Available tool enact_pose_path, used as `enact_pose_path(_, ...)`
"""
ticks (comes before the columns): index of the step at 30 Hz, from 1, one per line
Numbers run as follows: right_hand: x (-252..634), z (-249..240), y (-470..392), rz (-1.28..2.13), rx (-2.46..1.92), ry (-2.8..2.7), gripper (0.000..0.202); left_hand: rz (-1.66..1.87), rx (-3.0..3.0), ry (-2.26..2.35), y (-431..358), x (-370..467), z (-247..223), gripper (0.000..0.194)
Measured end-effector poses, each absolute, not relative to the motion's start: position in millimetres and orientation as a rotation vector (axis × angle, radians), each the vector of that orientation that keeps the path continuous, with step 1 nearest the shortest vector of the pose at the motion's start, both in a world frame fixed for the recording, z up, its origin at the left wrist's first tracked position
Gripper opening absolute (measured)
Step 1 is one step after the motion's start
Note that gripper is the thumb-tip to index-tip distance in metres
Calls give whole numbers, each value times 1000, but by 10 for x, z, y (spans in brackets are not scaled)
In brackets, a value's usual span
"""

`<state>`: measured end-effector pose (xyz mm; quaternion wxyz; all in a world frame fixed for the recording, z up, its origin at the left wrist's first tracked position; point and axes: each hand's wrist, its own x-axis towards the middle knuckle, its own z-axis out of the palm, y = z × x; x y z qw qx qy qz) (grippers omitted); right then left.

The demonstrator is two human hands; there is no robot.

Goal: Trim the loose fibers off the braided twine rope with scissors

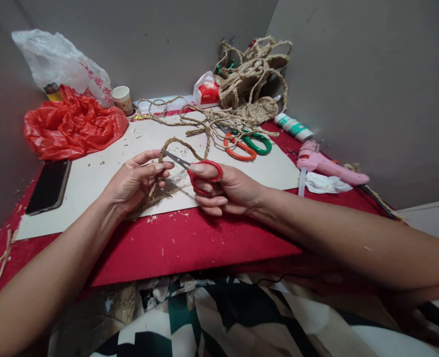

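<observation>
My left hand (139,181) pinches a braided straw cord (178,141) near the middle of the table. The cord arches up from the fingers, bends over and runs back toward the loose coils. In my right hand (228,186) is a pair of scissors with red handles (206,174). Their metal blades point left, and the tips touch or nearly touch the cord just above my left fingertips. Whether the blades grip any fibre is too small to tell. Below my left hand, loose strands lie on the white board (93,181).
Behind lie coiled cord (189,116), a braided straw heap (251,84), orange-handled scissors (241,148) and green-handled scissors (260,144). At right is a pink glue gun (323,163). A red plastic bag (76,124), phone (48,188) and paper cup (122,99) sit left.
</observation>
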<state>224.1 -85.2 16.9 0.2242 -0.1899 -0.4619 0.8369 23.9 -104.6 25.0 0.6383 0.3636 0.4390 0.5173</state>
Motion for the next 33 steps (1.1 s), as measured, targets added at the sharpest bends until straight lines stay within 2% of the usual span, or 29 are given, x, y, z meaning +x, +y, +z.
enact_pose_path(6, 2292, 186, -845, 1901, -741, -1608, 51, 1198, 882, 1002, -1045, 225, 248, 30)
enact_pose_path(12, 2308, 187, -819, 1757, -910, -1786, 52, 1159, 982, 1035, -1087, 252, 227, 32)
enact_pose_path(18, 2324, 221, -746, 1612, -903, -1690, 54, 1076, 1030, 1066, -1112, 273, 278, 19)
enact_pose_path(27, 2384, 293, -718, 1212, -922, -1723, 56, 1080, 1091, 1134, -1136, 279, 314, 16)
enact_pose_path(29, 2394, 274, -672, 1251, -983, -1763, 56, 1096, 1053, 1122, -1128, 279, 308, 16)
enact_pose_path(33, 2431, 238, -554, 1587, -1007, -1779, 55, 1145, 984, 1094, -1081, 256, 291, 15)
